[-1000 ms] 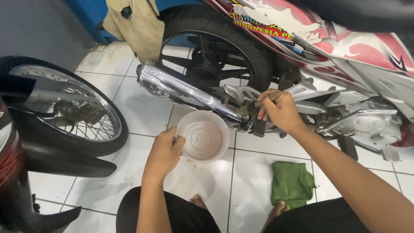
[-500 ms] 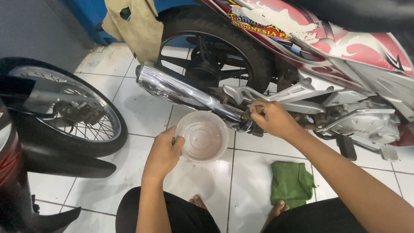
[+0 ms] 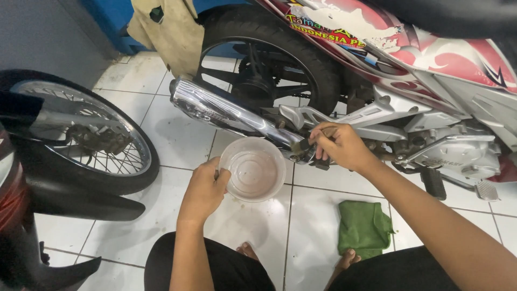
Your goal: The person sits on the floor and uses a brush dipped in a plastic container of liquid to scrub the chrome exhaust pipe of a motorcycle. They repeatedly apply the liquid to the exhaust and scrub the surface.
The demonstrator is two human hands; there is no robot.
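A: Clear plastic bowl (image 3: 253,168) — round, translucent, shallow. It is held at its nine o'clock rim by the left hand (image 3: 204,189), fingers curled closed on the edge. It is carried in the air above the white tiled floor (image 3: 177,134), just below the chrome exhaust pipe (image 3: 226,110). Whether any liquid sits in it cannot be told.

B: And the right hand (image 3: 339,144)?

A: Closed around a small dark-tipped tool, seemingly a brush (image 3: 306,144), pressed to the underside of the motorcycle (image 3: 431,70) where the pipe meets the silver footrest bracket (image 3: 344,119). What exactly is being touched is hidden by the fingers.

B: Handling notes?

A: By judgement: the bowl is best kept level and tucked directly under the worked spot, so that drips are caught. The rim grip is one-sided, so tilting toward three o'clock is the risk. Short strokes are advised; the rear tyre (image 3: 280,48) and spokes lie close at twelve o'clock.

B: Edges and open room?

A: At nine o'clock, the spoked wheel (image 3: 86,140) of a second machine and its black mudguard bound the floor. At three o'clock, the engine casing (image 3: 458,156) and a footpeg are near. At five o'clock, a folded green cloth (image 3: 365,226) lies on the tile. Open tile is left between the bowl and the knees at six o'clock.
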